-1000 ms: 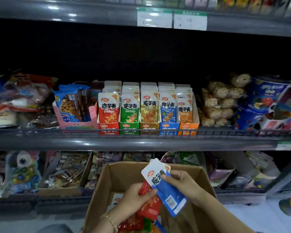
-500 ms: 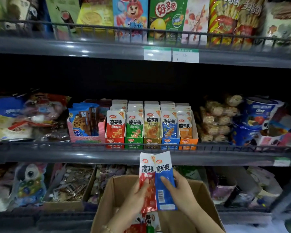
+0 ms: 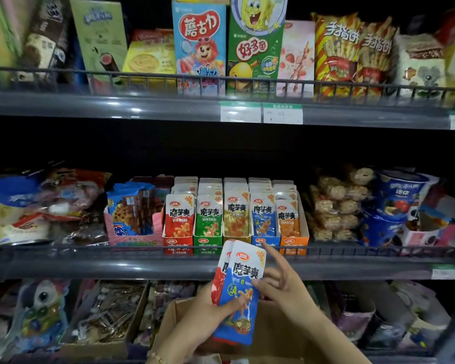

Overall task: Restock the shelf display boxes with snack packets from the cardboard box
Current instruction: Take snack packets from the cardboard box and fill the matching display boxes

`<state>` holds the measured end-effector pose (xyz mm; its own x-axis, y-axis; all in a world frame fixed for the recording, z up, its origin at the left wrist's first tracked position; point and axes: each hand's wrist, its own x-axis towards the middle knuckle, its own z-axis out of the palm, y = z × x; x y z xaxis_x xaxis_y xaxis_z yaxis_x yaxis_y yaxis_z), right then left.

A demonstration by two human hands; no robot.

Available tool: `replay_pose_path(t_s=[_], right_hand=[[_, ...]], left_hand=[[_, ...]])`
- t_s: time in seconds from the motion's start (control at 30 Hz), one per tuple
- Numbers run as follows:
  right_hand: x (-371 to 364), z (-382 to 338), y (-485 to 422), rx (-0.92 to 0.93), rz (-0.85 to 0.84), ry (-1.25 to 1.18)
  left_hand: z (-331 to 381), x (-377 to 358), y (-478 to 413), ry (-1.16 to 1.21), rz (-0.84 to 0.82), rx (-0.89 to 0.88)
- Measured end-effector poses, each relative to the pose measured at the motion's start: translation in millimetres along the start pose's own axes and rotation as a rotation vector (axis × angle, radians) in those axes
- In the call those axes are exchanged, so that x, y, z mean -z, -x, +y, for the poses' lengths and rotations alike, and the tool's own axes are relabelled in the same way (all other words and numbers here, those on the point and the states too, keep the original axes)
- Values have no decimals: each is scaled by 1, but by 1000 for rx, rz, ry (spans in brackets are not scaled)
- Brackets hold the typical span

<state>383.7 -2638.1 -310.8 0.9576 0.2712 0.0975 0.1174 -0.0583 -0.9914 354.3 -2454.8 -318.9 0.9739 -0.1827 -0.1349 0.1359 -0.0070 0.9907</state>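
Note:
My left hand (image 3: 208, 319) grips two snack packets, a blue packet (image 3: 243, 287) in front and a red packet (image 3: 219, 279) tucked behind it. My right hand (image 3: 279, 287) touches the blue packet's right edge with loose fingers, index finger pointing up. Both hands hover above the open cardboard box (image 3: 273, 337). On the middle shelf stand the display boxes in a row: red (image 3: 178, 244), green (image 3: 207, 244), yellow (image 3: 236, 227), blue (image 3: 263, 241) and orange (image 3: 294, 243), each filled with matching packets.
A wire rail (image 3: 90, 249) runs along the middle shelf's front edge. Cookie packs (image 3: 132, 211) sit left of the display boxes, round snack bags (image 3: 336, 203) and blue cups (image 3: 397, 195) to the right. Tall snack cartons (image 3: 199, 46) fill the top shelf.
Both hands have lifted the packets from the cardboard box toward the middle shelf. The red and blue packets, side by side before, are now stacked in my left hand, and my right hand has loosened.

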Motion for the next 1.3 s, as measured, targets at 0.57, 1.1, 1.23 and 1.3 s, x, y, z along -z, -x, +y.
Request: replay_pose_path(t_s=[0.57, 1.1, 1.23, 1.3], right_hand=[[98, -66, -111, 279, 433, -44], [87, -16, -177, 302, 289, 1204], [44, -44, -157, 344, 231, 640], [19, -57, -145, 309, 48, 391]], left_hand=[[64, 13, -71, -82, 115, -129], [50, 21, -91, -108, 193, -119], [48, 30, -88, -141, 264, -188], [48, 35, -87, -160, 287, -241]])
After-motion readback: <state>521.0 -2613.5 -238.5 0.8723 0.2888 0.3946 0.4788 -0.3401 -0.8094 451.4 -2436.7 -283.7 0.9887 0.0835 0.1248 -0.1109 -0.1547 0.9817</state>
